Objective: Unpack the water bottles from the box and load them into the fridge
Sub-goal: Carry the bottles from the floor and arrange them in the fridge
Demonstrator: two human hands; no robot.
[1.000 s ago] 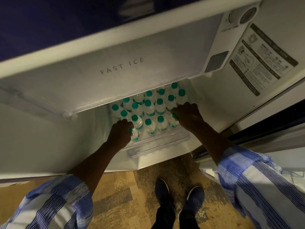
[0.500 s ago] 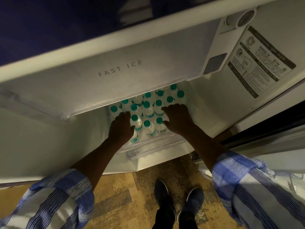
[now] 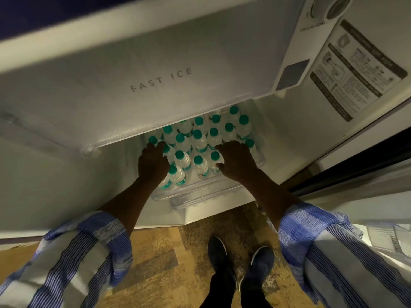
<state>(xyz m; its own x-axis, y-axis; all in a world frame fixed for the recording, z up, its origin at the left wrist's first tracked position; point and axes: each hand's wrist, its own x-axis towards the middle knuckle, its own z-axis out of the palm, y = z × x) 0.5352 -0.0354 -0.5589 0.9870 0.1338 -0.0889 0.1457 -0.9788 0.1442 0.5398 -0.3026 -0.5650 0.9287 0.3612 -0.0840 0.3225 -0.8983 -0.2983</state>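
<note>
The open fridge (image 3: pixel 66 174) fills the view, with its "FAST ICE" flap (image 3: pixel 155 96) overhead. Below it a clear tray (image 3: pixel 200 193) holds the water bottles (image 3: pixel 200 141), upright and packed tight in rows (green caps up). The left hand (image 3: pixel 153 163) lies on the caps at the tray's left side, fingers stretched forward; the right hand (image 3: pixel 239 162) rests spread over caps at the right, gripping nothing

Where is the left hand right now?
Head view, left of centre: the left hand lies on the leftmost green-capped clear plastic water bottles, below the FAST ICE panel.
</note>
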